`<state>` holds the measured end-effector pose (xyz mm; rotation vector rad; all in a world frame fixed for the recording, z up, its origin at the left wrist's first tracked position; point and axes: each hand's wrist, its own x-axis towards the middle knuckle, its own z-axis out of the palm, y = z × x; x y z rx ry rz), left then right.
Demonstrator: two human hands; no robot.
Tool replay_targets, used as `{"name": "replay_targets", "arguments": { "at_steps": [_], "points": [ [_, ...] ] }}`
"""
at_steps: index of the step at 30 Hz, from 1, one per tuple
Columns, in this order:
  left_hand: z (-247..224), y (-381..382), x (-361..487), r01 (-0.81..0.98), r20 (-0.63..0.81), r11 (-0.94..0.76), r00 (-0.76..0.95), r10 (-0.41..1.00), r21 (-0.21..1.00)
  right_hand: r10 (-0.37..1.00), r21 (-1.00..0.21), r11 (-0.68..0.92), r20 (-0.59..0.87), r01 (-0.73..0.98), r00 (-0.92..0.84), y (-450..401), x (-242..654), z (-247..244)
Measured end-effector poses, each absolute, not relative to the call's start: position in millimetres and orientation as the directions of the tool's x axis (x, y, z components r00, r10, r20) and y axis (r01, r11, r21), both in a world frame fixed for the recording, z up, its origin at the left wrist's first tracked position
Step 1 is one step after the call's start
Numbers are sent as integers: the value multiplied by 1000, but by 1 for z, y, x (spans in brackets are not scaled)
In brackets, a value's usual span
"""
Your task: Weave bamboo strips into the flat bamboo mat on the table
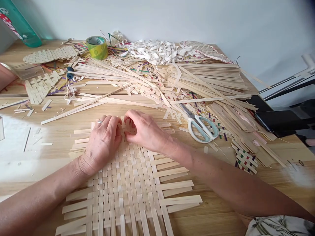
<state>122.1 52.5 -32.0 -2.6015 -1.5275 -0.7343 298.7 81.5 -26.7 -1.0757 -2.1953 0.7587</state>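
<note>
A woven mat [130, 177] of pale flat wood strips lies on the table before me, with loose strip ends sticking out on both sides and toward me. At its far edge my left hand [103, 141], with a ring on one finger, is closed with curled fingers on the weave. Close beside it, my right hand [145, 129] is closed too, thumb and forefinger pinching a short strip end [128, 124] at the far edge. The fingertips partly hide where the strips cross.
White-handled scissors [203, 128] lie right of the mat. Behind are long strips [211, 77], a roll of tape [96, 47], a heap of white ribbon [155, 50], and woven pieces [50, 54]. A green bottle [23, 24] stands far left; a dark phone [278, 121] lies right.
</note>
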Motion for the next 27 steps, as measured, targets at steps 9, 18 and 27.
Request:
{"name": "replay_targets", "arguments": {
  "at_steps": [9, 18, 27],
  "points": [
    [-29, 52, 122, 827, 391, -530, 431, 813, 190, 783, -591, 618, 410, 518, -468, 81, 296, -41],
    [-31, 54, 124, 813, 417, -537, 418, 807, 224, 755, -549, 655, 491, 519, -434, 79, 293, -45],
    [-32, 57, 123, 801, 444, -546, 407, 798, 246, 764, -551, 645, 492, 529, -418, 78, 294, -47]
  ]
}}
